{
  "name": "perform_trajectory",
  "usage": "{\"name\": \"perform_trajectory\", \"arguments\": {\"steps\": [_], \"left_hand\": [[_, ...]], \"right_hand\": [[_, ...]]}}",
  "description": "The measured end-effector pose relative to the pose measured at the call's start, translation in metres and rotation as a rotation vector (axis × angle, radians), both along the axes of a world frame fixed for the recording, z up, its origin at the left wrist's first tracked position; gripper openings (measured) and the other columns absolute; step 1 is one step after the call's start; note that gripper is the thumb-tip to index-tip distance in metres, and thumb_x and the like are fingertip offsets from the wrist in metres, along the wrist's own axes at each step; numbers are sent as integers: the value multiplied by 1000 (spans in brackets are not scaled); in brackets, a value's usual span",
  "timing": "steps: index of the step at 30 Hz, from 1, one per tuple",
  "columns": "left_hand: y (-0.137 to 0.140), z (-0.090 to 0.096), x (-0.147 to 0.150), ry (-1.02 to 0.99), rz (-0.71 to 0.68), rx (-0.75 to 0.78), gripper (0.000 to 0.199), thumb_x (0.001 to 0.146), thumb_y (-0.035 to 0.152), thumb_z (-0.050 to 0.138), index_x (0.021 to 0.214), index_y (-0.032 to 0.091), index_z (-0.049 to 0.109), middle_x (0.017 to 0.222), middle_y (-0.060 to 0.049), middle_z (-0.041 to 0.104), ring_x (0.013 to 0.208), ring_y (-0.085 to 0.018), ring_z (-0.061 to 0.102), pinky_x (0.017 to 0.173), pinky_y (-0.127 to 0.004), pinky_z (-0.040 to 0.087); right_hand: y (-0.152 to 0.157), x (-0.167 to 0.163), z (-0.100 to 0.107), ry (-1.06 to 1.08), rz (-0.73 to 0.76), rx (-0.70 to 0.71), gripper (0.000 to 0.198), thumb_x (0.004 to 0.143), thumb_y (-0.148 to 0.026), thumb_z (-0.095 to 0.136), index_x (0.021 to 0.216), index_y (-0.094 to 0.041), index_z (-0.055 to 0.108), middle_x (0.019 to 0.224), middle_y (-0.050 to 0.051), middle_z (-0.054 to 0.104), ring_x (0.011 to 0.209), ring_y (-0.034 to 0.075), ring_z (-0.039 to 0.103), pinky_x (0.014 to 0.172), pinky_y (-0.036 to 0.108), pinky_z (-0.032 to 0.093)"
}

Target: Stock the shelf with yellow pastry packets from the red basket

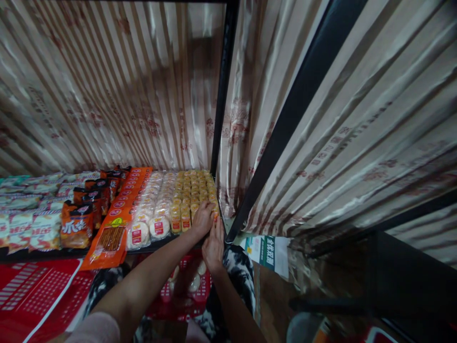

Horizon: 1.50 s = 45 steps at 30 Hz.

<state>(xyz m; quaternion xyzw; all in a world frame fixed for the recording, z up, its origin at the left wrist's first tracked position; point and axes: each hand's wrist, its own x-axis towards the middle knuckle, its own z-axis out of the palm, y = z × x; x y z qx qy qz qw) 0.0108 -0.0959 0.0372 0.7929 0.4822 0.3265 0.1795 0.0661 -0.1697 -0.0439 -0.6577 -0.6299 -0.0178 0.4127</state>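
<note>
Rows of small yellow wrapped snack packs (194,188) with red front labels stand at the right end of a low black shelf. My left hand (203,220) reaches over the front of the rightmost rows, fingers closed around a yellow snack pack (215,217). Against the same pack, from the front right, presses my right hand (213,248), its fingers held together and pointing up. The two hands touch or nearly touch, and they hide most of the pack. Beside the yellow rows, on their left, are round white wrapped cakes (159,227) with red labels.
Left along the shelf are a long orange snack packet (110,238), orange-black bags (75,226) and white-green bags (44,228). Below, a red basket (203,290) contains several round white items. Black posts (271,152) and pale printed curtains (107,85) surround the shelf.
</note>
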Motion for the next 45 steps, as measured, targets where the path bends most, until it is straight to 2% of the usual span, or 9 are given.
{"name": "perform_trajectory", "arguments": {"steps": [5, 10, 14, 20, 24, 29, 33, 38, 45], "left_hand": [[-30, 2, -16, 26, 95, 103, 26, 84, 15, 44, 107, 17, 56, 110, -8, 51, 106, -18, 48, 94, -35, 44], [-67, -15, -33, -71, 243, 5, 29, 84, 12, 38, 108, 16, 55, 104, -9, 51, 100, -17, 53, 90, -33, 47], [-82, -28, -38, -99, 269, -65, 36, 82, 9, 37, 114, 14, 52, 117, -12, 49, 110, -17, 51, 96, -33, 44], [-86, -22, -38, 21, 382, -125, 38, 82, 13, 41, 118, 19, 50, 126, -11, 47, 113, -21, 50, 92, -35, 46], [-87, -19, -37, 86, 414, -148, 42, 82, 17, 44, 124, 16, 44, 124, -12, 48, 114, -22, 48, 91, -34, 46], [-83, -15, -31, 131, 454, -214, 44, 84, 23, 45, 127, 15, 39, 119, -14, 51, 104, -23, 55, 78, -32, 50], [-76, -13, -24, 171, 451, -215, 49, 85, 27, 44, 130, 13, 34, 119, -16, 52, 102, -24, 57, 75, -33, 50], [-67, -15, -18, 228, 417, -175, 57, 87, 34, 41, 137, 13, 23, 119, -19, 52, 90, -23, 62, 68, -31, 50], [-59, -15, -14, 343, 478, -155, 59, 87, 38, 39, 137, 9, 24, 95, -16, 64, 76, -23, 64, 64, -29, 48]], "right_hand": [[2, 0, -3, 7, -1, 11, 63, 81, -11, 35, 142, -15, 20, 149, 10, 18, 137, 23, 15, 107, 46, 28], [2, -2, -1, 37, -24, -49, 63, 80, -8, 31, 142, -14, 22, 149, 10, 19, 136, 20, 16, 107, 42, 27], [1, -1, -1, 36, -13, -51, 64, 78, -9, 33, 141, -13, 22, 149, 10, 17, 136, 21, 15, 108, 43, 27], [0, -1, -1, 30, 4, -14, 67, 77, -8, 34, 142, -15, 21, 149, 8, 18, 136, 22, 16, 107, 44, 27], [0, -1, -3, 24, -2, -25, 65, 78, -12, 37, 141, -12, 22, 149, 10, 17, 136, 23, 16, 107, 43, 27], [2, -1, -6, 30, -2, -14, 61, 82, -22, 38, 141, -13, 24, 149, 10, 18, 135, 24, 17, 107, 45, 27], [3, -2, -5, 50, -22, -19, 56, 86, -29, 37, 139, -13, 29, 147, 13, 23, 134, 24, 20, 105, 45, 30], [4, -2, -5, 87, -27, -9, 49, 90, -27, 29, 138, -15, 31, 146, 13, 26, 134, 22, 20, 104, 46, 32], [5, 0, -11, 82, -5, -6, 50, 91, -25, 28, 140, -16, 28, 147, 13, 24, 135, 22, 18, 104, 46, 31]]}}
